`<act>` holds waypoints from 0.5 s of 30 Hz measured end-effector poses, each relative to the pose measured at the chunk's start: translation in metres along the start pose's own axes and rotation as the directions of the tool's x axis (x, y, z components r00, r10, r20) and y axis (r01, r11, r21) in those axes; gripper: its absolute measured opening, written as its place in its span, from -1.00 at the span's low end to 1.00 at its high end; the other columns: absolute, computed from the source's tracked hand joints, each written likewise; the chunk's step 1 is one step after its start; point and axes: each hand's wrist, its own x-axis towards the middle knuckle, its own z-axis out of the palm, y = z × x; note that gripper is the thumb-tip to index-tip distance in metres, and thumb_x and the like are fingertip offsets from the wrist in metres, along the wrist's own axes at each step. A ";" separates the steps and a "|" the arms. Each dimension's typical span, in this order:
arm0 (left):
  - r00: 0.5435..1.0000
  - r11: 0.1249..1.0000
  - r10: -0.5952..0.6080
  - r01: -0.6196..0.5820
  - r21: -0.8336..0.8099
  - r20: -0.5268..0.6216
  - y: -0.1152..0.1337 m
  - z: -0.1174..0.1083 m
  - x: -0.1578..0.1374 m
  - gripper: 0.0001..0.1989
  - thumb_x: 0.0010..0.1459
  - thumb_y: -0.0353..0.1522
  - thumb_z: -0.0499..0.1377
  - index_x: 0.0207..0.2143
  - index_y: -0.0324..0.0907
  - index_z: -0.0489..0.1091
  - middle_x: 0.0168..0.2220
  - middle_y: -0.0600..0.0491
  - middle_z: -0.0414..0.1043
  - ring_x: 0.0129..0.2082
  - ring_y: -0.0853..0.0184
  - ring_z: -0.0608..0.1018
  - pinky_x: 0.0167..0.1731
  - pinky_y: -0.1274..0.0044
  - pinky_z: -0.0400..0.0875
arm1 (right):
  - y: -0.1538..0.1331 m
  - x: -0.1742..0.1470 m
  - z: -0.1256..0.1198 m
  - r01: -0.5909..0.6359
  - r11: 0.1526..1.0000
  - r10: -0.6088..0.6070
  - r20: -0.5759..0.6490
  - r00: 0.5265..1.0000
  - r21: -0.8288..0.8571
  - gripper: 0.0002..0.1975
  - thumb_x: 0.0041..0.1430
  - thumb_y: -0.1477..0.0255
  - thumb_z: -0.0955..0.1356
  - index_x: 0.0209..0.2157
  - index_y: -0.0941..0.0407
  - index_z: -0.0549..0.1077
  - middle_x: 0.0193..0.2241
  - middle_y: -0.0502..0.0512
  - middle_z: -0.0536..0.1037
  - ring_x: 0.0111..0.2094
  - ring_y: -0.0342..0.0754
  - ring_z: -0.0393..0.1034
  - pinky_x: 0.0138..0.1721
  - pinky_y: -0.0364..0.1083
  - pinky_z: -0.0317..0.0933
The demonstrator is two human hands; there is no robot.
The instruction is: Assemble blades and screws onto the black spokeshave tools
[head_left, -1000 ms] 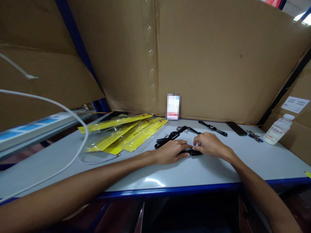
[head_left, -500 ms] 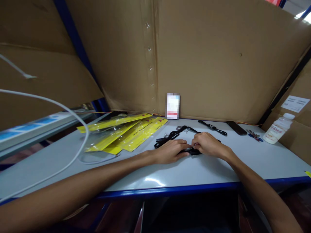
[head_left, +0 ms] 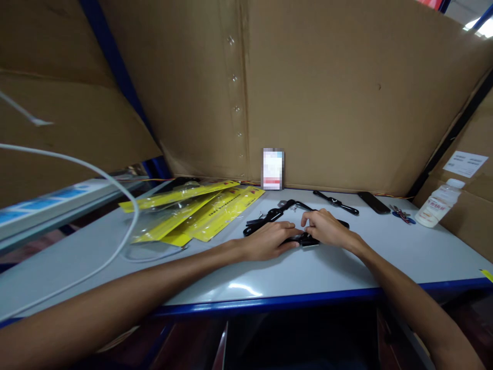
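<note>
A tall brown cardboard wall [head_left: 311, 97] with a vertical seam [head_left: 236, 109] stands behind a pale grey tabletop [head_left: 327, 280] edged in blue along the front, with a slanting blue post [head_left: 111, 61] at the left and a dark post [head_left: 454, 131] at the right, beside a cardboard side panel [head_left: 468, 205] bearing a white label [head_left: 465, 163]. A bright light [head_left: 479, 28] shows at the upper right, and a glossy reflection [head_left: 244, 289] lies near the table's front edge. Below, the dark reddish surface [head_left: 192, 344] may be floor, though it is too dim to be sure.
</note>
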 end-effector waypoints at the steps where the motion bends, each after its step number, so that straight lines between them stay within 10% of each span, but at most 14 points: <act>1: 1.000 1.000 0.004 -0.004 -0.004 -0.007 0.000 0.000 0.000 -0.67 0.41 -0.28 0.05 0.12 -0.17 0.42 -0.15 -0.07 0.50 -0.17 0.19 0.56 -0.14 0.43 0.41 | 0.001 0.000 -0.001 0.004 1.000 -0.005 0.007 1.000 0.030 -0.73 0.20 0.64 0.31 -0.14 0.17 0.57 -0.44 0.06 0.58 -0.37 -0.07 0.39 -0.28 -0.14 0.08; 15: 1.000 0.998 -0.009 0.008 0.063 0.013 -0.002 0.003 0.000 -0.72 0.41 -0.27 0.06 0.02 -0.22 0.43 -0.17 -0.07 0.49 -0.20 0.20 0.55 -0.20 0.45 0.39 | -0.001 -0.004 -0.011 0.062 0.987 -0.076 0.090 0.993 0.145 -0.88 0.15 0.62 0.41 -0.27 0.18 0.57 -0.51 -0.03 0.52 -0.44 -0.14 0.34 -0.35 -0.17 0.07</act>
